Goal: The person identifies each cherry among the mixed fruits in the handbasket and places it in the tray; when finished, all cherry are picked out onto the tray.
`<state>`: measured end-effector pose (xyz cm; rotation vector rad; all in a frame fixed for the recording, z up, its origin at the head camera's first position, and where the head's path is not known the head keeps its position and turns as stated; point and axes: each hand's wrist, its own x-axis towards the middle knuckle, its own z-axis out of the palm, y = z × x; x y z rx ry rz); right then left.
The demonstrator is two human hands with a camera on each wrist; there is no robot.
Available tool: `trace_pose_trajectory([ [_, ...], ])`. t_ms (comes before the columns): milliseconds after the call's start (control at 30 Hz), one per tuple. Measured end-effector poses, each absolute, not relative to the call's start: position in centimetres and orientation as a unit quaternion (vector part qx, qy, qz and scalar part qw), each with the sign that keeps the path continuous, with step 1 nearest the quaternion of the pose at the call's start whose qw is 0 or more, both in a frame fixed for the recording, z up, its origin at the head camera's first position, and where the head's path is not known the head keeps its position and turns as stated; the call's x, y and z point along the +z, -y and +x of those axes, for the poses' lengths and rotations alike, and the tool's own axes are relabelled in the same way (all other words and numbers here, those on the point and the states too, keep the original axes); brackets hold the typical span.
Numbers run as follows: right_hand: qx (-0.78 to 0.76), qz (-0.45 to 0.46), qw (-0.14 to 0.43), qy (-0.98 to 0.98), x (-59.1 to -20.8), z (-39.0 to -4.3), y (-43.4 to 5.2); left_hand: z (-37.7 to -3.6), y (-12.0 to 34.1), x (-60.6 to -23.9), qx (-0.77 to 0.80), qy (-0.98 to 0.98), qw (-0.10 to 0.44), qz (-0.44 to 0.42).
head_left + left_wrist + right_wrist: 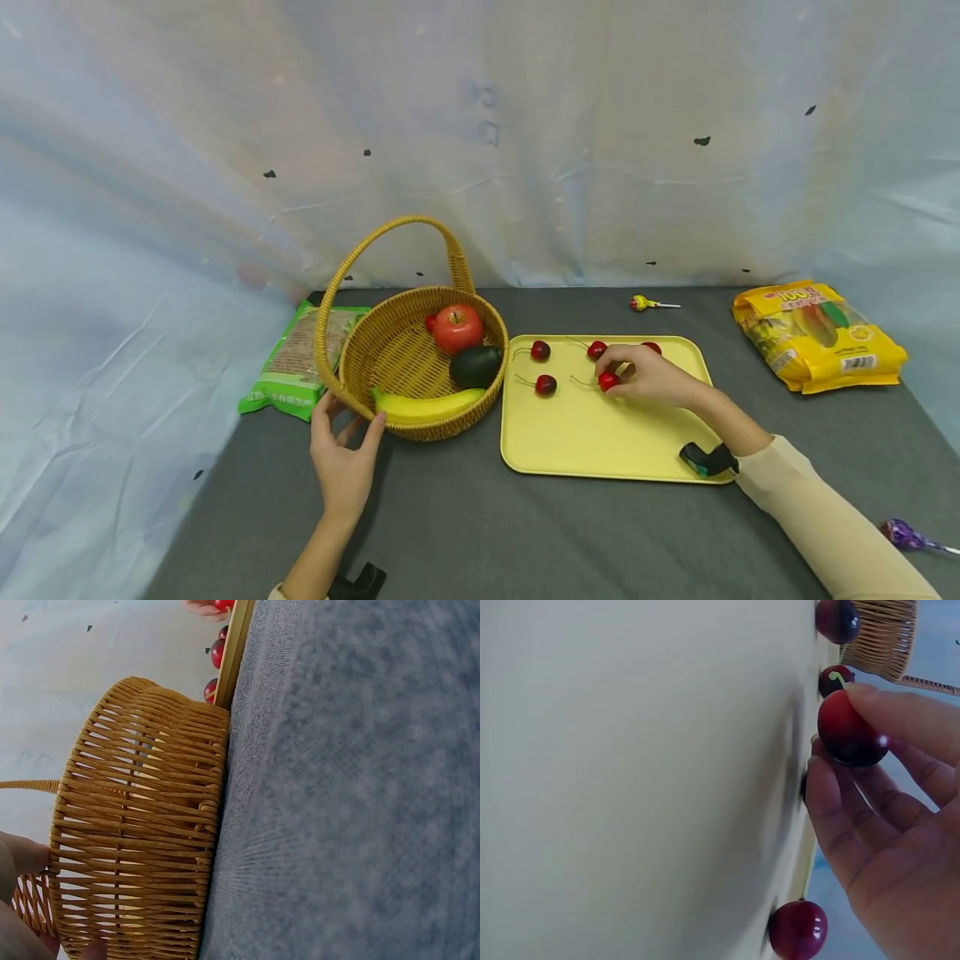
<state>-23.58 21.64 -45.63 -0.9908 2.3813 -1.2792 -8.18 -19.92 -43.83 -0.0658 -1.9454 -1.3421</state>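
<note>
My right hand (656,379) pinches a red cherry (607,381) between thumb and fingers over the yellow tray (592,446). In the right wrist view the held cherry (851,729) shows its dark underside and green stem. Other stemmed cherries (546,385) lie along the tray's back and left. My left hand (343,467) grips the rim of the wicker basket (442,432) at the handle's near base, thumb on the rim. Inside the basket sit a banana (431,407), a red apple (457,330), a dark green avocado-like fruit (476,367) and a small red fruit (430,322), partly hidden by the apple.
A green-edged bag (292,375) lies behind the basket's left side. At the back right is a yellow packet (817,337). One yellow lollipop (641,303) lies behind the tray, a purple one (903,534) at the right edge. A pale sheet (525,167) hangs behind the grey table.
</note>
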Motion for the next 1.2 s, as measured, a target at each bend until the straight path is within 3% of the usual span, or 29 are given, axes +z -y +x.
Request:
trace_pose_trajectory([
  [233, -0.435, -0.332, 0.152, -0.823, -45.69, -23.43, -21.44, -8.19, 19.93, -43.84, -0.521, 0.763, 0.381, -0.025],
  [1200, -0.418, -0.33, 0.15, -0.833, -44.9, -23.63, -21.94, -8.08, 19.83, -43.34, -0.523, 0.767, 0.371, -0.016],
])
